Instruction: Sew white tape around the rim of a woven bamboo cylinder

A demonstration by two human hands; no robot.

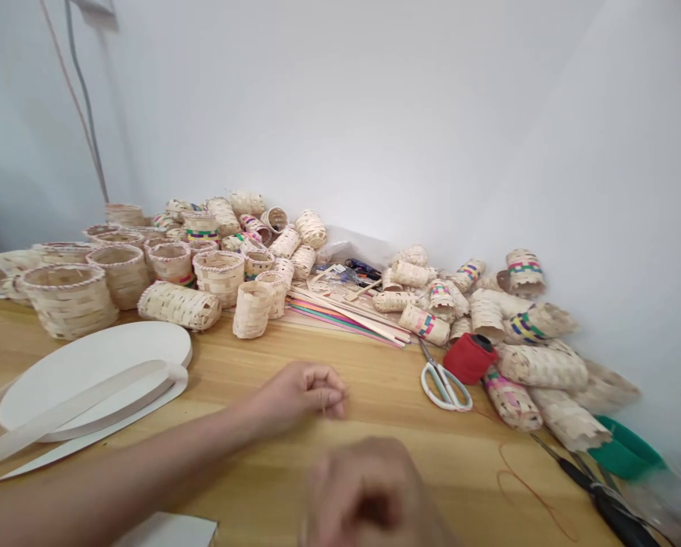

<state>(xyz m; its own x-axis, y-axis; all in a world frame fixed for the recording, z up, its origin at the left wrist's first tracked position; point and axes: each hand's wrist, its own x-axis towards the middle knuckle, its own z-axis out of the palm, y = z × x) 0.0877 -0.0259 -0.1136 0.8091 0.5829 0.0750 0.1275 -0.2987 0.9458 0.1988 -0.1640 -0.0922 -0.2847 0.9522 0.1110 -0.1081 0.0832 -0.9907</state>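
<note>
A: Hands first?
B: Left hand (315,391): fingers curled in, thumb against forefinger; can't tell if something thin is pinched there. Right hand (369,494): blurred, looks curled, grip and contents can't tell.
A: Nearest things?
B: Upright woven basket (251,311), just beyond the left hand and to its left. Scissors (446,386), right of the left hand. Loose red thread (540,501), on the tabletop right of the right hand.
A: Handling, your guess?
B: Basket: light, springy walls, probably crushable; take it round the middle, gently, not by the rim. Scissors: stiff, heaviest of the three, smooth; take the white loops. Thread: limp, next to weightless, snags easily; pinch near an end.
A: Counts?
B: One pair of scissors. One red spool (469,361), past the scissors from the left hand. One white tape roll (118,349), left of the left hand. One white card (169,532), below the left forearm, cut off by the edge. One green container (625,448), far right of the right hand.
A: Other baskets?
B: Overlapping, no exact count. Left heap (218,277), beyond the left hand: twenty-odd. Right heap (487,313), beyond the scissors: a dozen plus. Coloured strips (340,315) between heaps: several, uncountable.
</note>
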